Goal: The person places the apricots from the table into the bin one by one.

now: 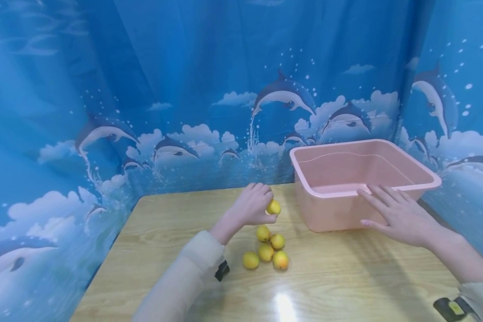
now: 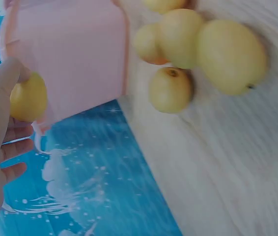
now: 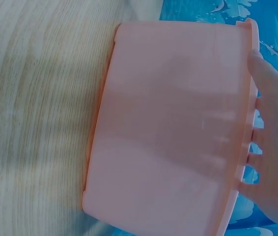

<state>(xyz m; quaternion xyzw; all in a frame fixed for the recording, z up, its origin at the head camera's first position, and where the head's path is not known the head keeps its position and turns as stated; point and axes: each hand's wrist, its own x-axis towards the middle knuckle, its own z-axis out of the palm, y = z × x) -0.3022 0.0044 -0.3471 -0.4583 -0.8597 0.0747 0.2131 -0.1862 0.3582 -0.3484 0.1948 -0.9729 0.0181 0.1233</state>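
Note:
My left hand [image 1: 254,206] pinches a yellow fruit [image 1: 273,207] between thumb and fingers, just above the table. In the left wrist view the held yellow fruit [image 2: 29,97] is smooth and oval, with part of it behind the hand. Several similar yellow fruits [image 1: 266,252] lie clustered below that hand; one [image 1: 281,260] has an orange tinge. My right hand [image 1: 406,218] is spread, its fingers fairly straight, over the near rim of a pink plastic basin [image 1: 340,214]. The right wrist view puts the thumb and fingertips at the rim, but whether they touch it I cannot tell.
The basin stands at the back right of a light wooden table [image 1: 161,250]. Behind and beside the table hangs a blue curtain [image 1: 209,89] printed with dolphins, close to the basin's far side.

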